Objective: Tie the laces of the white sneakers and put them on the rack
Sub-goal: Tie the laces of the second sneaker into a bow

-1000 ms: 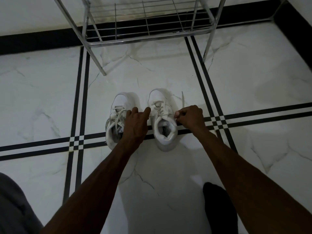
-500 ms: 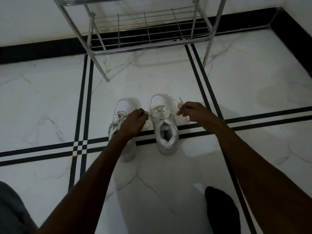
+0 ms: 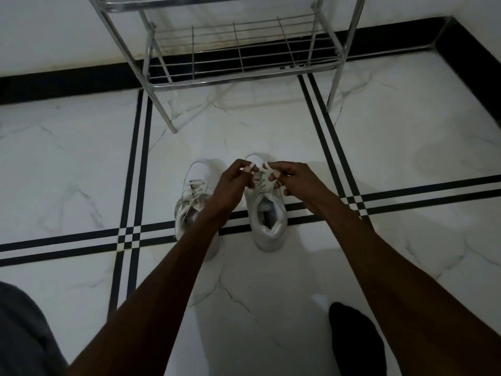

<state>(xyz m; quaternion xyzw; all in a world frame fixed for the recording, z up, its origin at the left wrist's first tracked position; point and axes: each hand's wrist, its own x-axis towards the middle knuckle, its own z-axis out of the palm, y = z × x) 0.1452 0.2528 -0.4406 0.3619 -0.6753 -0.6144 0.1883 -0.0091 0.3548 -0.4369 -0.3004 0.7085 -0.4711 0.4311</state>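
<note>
Two white sneakers stand side by side on the marble floor, toes pointing away from me. Over the right sneaker (image 3: 268, 218) my left hand (image 3: 233, 183) and my right hand (image 3: 292, 177) are close together, each pinching one end of its white lace (image 3: 264, 173) above the tongue. The left sneaker (image 3: 193, 196) has loose laces and is partly covered by my left forearm. A metal wire shoe rack (image 3: 233, 61) stands against the wall just beyond the shoes, and its bottom shelf holds nothing.
The white marble floor (image 3: 406, 147) carries black double stripes. A black skirting runs along the wall. My foot in a black sock (image 3: 355, 340) rests at the lower right, and grey clothing shows at the lower left corner.
Both hands have drawn together over the right sneaker's tongue, from being spread apart with the lace ends pulled sideways. The view has tilted so the rack shows lower.
</note>
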